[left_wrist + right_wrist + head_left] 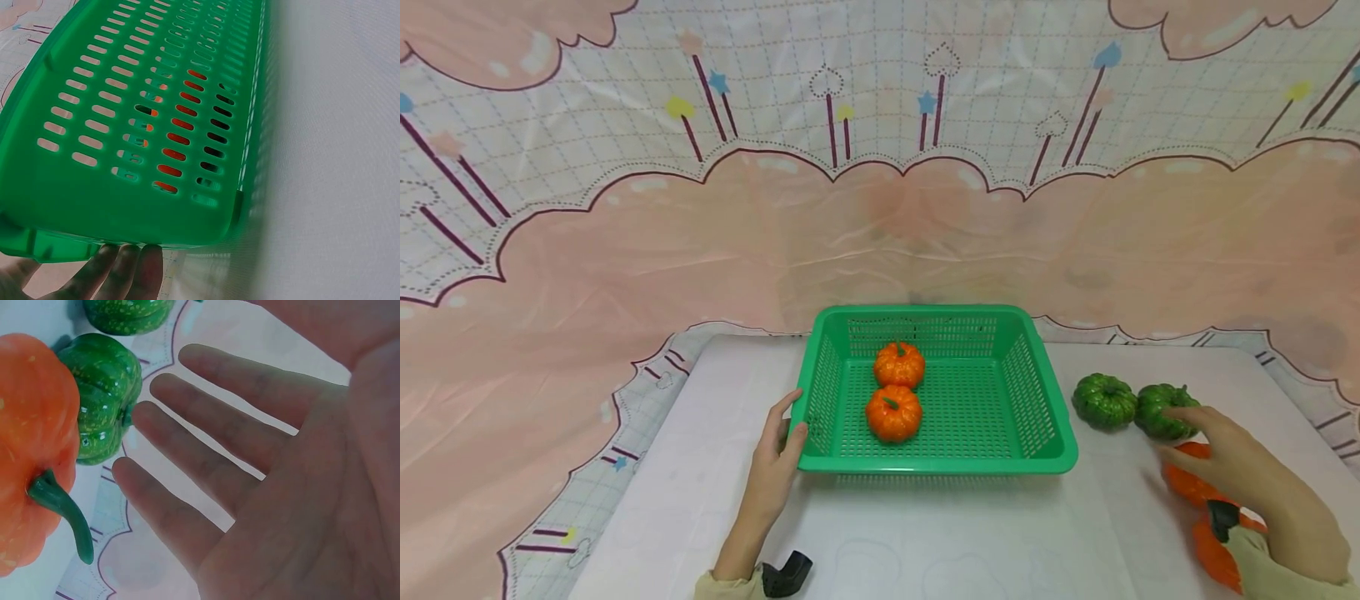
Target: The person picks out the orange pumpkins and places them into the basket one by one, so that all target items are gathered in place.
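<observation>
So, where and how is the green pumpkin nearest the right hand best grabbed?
Probably by its round body: bring the right hand over the green pumpkin from above, spanning its far-right and near-left sides. The other green pumpkin sits close on its left, an orange pumpkin close on its near side.

One basket (936,464) sits on one table (865,542). Six pumpkins show: two orange ones (893,414) inside the basket, two green ones (1105,402) right of it, two orange ones (1216,557) right and nearer. Two hands: the left hand (771,467) at the basket's left rim, the right hand (1236,458) well right of it.
</observation>
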{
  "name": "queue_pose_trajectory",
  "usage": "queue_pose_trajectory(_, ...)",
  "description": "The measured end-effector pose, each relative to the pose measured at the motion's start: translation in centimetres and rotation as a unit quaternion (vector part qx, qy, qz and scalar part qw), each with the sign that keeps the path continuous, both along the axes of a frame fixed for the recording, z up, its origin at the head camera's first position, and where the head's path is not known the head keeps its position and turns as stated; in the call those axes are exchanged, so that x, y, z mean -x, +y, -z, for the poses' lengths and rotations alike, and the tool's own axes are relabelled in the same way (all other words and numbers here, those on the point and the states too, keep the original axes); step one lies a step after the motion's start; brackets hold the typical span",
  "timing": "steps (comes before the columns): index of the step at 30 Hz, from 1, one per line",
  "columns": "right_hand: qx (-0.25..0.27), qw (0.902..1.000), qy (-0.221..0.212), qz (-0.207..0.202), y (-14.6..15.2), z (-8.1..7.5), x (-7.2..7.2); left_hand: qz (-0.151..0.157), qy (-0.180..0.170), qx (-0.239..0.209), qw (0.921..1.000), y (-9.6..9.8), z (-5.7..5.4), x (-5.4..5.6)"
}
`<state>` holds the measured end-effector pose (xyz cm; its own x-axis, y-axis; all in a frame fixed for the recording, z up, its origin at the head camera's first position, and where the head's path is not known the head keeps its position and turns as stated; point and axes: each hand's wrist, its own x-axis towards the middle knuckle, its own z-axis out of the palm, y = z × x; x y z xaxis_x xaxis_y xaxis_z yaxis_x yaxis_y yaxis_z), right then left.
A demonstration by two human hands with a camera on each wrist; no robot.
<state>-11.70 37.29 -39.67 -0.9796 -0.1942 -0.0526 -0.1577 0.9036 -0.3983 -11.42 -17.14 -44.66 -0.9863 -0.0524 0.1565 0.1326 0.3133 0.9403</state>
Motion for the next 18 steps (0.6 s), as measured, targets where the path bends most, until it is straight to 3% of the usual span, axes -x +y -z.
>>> queue_pose_trajectory(18,-0.022,0.9991,-0.035,0.013,0.67,0.33,0.37,-0.003,0.009,0.009,0.9999,-0.05,0.10,0.00)
